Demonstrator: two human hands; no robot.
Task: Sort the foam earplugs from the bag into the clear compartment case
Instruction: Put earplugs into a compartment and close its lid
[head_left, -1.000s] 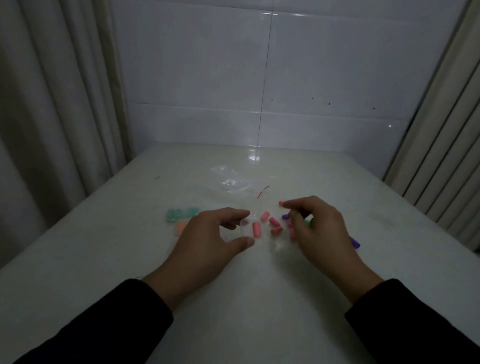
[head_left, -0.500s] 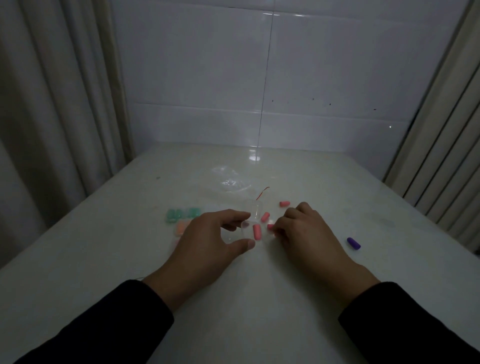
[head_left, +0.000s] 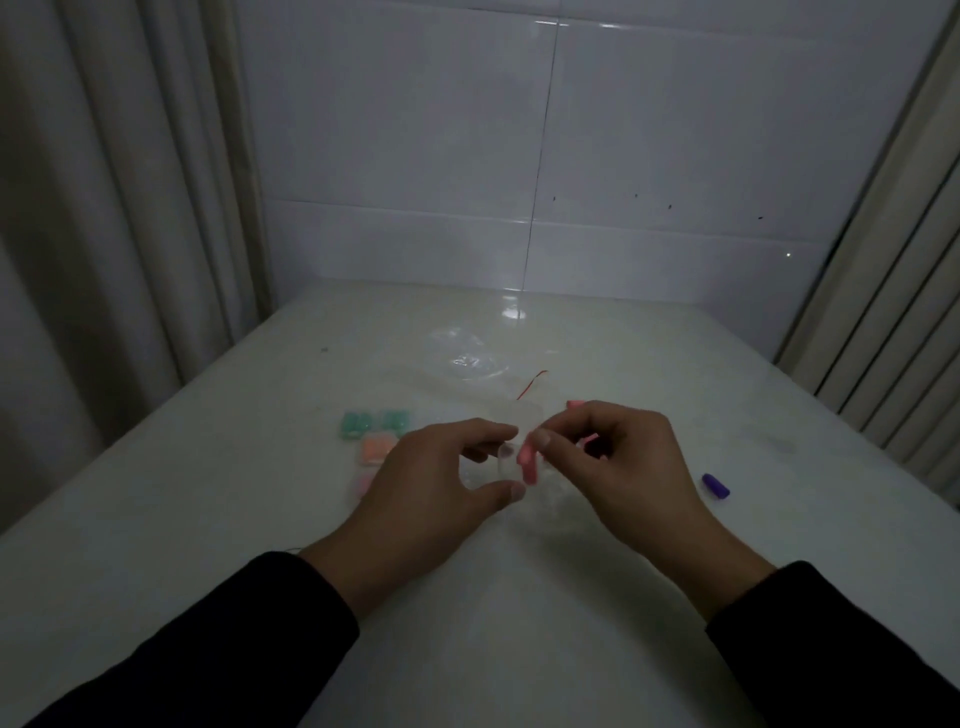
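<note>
Right hand pinching pink earplug over clear compartment case, which left hand grips — risk: soft foam springing from loose pinch, landing in wrong compartment or on table.

Two bare hands, left hand and right hand, no rings, gloves or watch visible. Both forearms in long dark sleeves, black or near-black: left sleeve, right sleeve. Plain fabric, no markings; cuffs end at the wrists. Thin thread-like strand beside left sleeve cuff, unclear.
</note>
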